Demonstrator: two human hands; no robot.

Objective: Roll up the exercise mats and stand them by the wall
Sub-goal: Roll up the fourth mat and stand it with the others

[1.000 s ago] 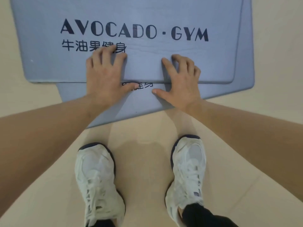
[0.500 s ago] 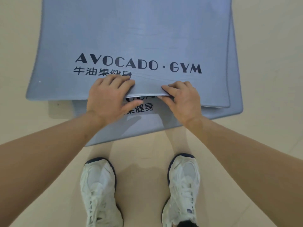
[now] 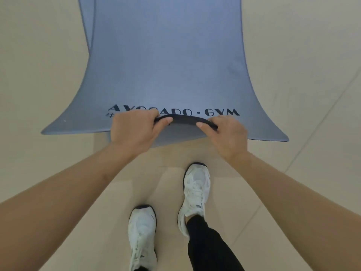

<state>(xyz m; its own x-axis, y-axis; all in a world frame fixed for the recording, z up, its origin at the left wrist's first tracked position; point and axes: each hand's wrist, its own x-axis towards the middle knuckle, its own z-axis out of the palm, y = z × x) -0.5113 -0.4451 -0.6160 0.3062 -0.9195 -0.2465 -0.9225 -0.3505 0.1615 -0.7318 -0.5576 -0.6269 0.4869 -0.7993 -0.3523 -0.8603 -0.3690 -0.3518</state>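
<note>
Your left hand and right hand each clasp the near edge of the top mat, which lies on the floor. It bends softly and looks light. Hold wider apart to roll evenly. A second mat seems to lie beneath.

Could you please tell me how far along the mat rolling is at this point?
Done: nothing yet; no mat is rolled or standing. In hand: the left grip and right grip pinch the near edge of the top mat, lifted off the lower mat. Left: roll both mats and stand them by the wall, which is out of view.
</note>
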